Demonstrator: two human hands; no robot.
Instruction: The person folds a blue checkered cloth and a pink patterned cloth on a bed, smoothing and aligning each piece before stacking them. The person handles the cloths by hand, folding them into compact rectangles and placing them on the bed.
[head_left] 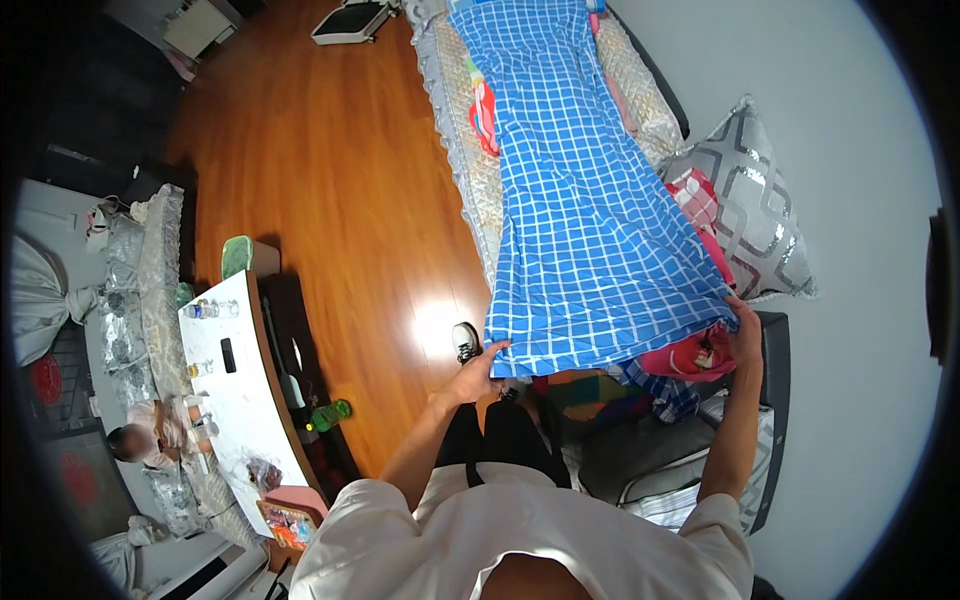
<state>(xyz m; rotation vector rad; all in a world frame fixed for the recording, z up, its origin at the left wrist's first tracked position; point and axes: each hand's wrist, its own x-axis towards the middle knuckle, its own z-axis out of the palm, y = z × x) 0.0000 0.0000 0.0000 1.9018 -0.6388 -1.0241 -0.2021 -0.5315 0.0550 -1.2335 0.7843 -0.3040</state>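
On the sofa, blue checked sheet [580,200], left hand [478,372] and right hand [745,335] each pinching a corner, fingertips hidden.

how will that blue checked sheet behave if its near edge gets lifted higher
Probably floppy: the blue checked sheet drapes over the sofa. Likely light, since the left hand and right hand hold its corners by fingertips. It would sag between them.

A grey pillow [745,205] leans on the wall. A white table [240,390] holds small bottles, maybe. A green bottle [330,413] lies below.
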